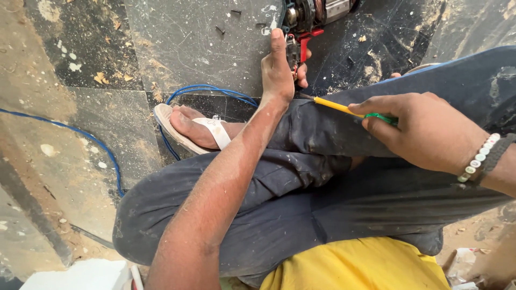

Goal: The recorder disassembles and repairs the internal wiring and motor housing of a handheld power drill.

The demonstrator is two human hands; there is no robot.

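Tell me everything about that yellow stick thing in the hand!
It is a screwdriver: a thin yellow shaft with a green grip, probably plastic. The right hand wraps around the green part, hiding most of it. It lies almost level above the dark trousers, its tip aimed left toward the left hand and the opened power tool.

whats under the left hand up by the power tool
The left hand rests against an opened power tool with a red part, on the dusty floor. Its palm hides whatever it grips.

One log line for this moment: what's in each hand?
left hand: steadies opened power tool on floor | right hand: grips yellow-shafted screwdriver, tip toward tool | blue cable beside sandalled foot
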